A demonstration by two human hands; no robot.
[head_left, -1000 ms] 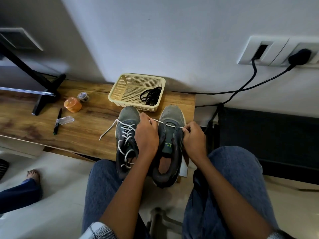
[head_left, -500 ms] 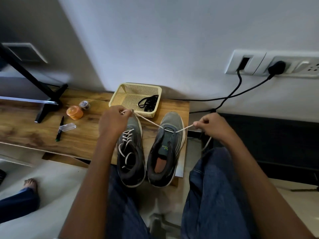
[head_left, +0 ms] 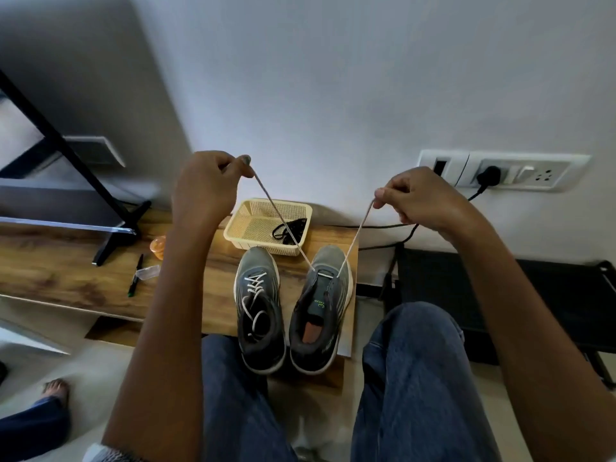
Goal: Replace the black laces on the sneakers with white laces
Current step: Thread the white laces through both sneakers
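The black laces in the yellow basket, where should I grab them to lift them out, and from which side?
Judging by their pose, pinch the black laces at the top of the bundle, coming straight down. They lie bunched against the right wall of the yellow basket, whose open top leaves the only free approach. The taut white lace crosses above them, so reach in from its right side.

Bare forearms, blue denim jeans (head_left: 410,378).
Left hand (head_left: 203,188) & right hand (head_left: 423,198) wore no gloves; a bit of white patterned sleeve cuff (head_left: 100,454) showed at left arm's lower edge.
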